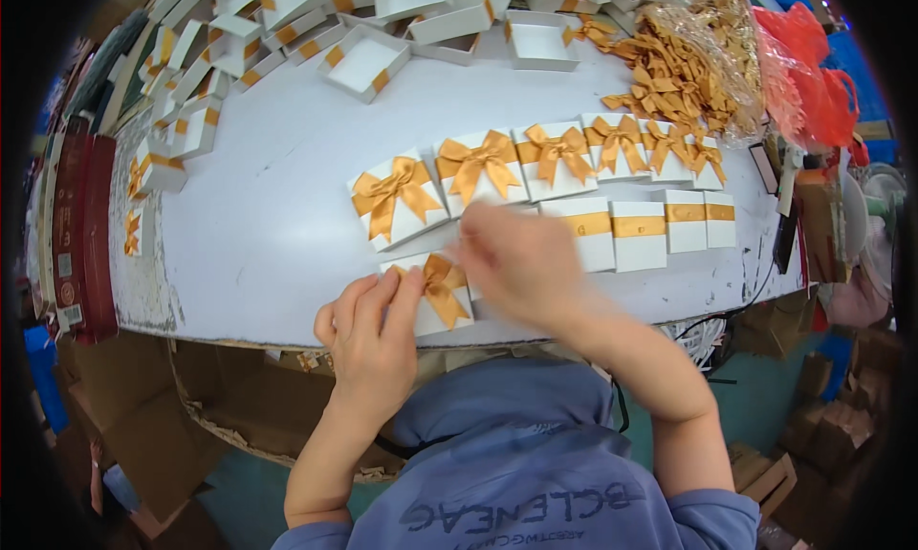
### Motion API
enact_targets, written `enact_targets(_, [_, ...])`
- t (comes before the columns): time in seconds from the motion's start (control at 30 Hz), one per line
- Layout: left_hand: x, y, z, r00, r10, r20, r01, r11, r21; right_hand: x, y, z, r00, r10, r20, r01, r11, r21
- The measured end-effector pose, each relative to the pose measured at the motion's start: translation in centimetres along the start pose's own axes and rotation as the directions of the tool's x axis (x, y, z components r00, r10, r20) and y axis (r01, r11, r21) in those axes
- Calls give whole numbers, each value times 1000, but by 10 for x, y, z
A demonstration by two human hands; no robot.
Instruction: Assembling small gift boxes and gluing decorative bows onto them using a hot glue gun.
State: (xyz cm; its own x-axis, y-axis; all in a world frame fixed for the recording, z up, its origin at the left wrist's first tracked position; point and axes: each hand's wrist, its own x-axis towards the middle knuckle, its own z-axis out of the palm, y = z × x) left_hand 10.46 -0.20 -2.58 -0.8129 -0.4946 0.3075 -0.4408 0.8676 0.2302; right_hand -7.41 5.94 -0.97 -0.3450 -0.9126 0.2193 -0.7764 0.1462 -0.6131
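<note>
A small white gift box (459, 319) with a gold ribbon bow (444, 289) lies at the table's near edge. My left hand (371, 322) rests on its left side, fingers bent over the lid and touching the ribbon. Just above the box's right side, my right hand (524, 263) is smeared by motion, so its fingers and anything in them cannot be made out. Beyond the hands runs a row of white boxes with tied gold bows (478, 165). A nearer row of boxes has flat gold bands (639, 226) without bows; my right hand partly covers it.
Open white box parts (365, 60) with gold bands pile up along the far side. A heap of loose gold bows (681, 77) in clear plastic lies at the far right, beside a red plastic bag (811, 81). Several banded boxes (158, 167) stand at the left.
</note>
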Motion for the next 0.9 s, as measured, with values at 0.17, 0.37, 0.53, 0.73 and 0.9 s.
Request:
enact_targets(0.17, [1, 6, -5, 997, 30, 75, -35, 997, 71, 63, 106, -89, 949, 192, -250, -247, 946, -210])
enact_targets(0.37, [2, 4, -10, 989, 2, 149, -9, 999, 47, 96, 148, -123, 796, 604, 39, -462, 649, -605])
enact_targets(0.53, [33, 4, -21, 1000, -24, 11, 25, 996, -84, 101, 140, -112, 768, 635, 76, -494, 664, -560])
enact_targets(0.73, [119, 27, -3, 961, -244, 129, 223, 410, -884, 74, 55, -97, 950, 312, -12, -311, 949, 57])
enact_targets(0.9, [131, 53, 28, 970, -243, 27, 90, 249, -964, 42, 33, -88, 886, 374, 275, -447, 530, 720])
